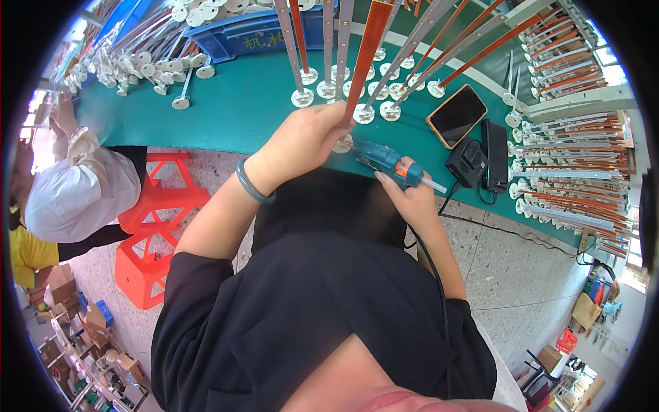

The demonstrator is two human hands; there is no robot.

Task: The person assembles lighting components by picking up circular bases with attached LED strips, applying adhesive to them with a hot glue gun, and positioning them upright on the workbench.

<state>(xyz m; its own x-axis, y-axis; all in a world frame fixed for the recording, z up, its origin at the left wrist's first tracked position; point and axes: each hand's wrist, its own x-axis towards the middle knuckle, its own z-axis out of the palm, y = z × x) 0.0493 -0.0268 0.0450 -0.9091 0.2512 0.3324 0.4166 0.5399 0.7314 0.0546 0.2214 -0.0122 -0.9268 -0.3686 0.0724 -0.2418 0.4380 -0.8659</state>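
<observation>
My left hand [305, 141] grips the lower end of a long orange strip [367, 51] with a white round base, just above the green table's near edge. My right hand [412, 196] holds a blue glue gun [384, 161] with an orange trigger, its nozzle pointing at the strip's base next to my left fingers. A clear glue stick pokes out of the gun's back. A green bangle [252, 187] sits on my left wrist. The gun's black cord runs down along my right forearm.
On the green table [240, 103] stand several metal and orange strips on white round bases [322, 86], a phone [456, 115], and a black charger block [468, 163]. A blue bin [254, 38] sits at the back. Another person in white [75, 192] works at left beside orange stools [158, 226].
</observation>
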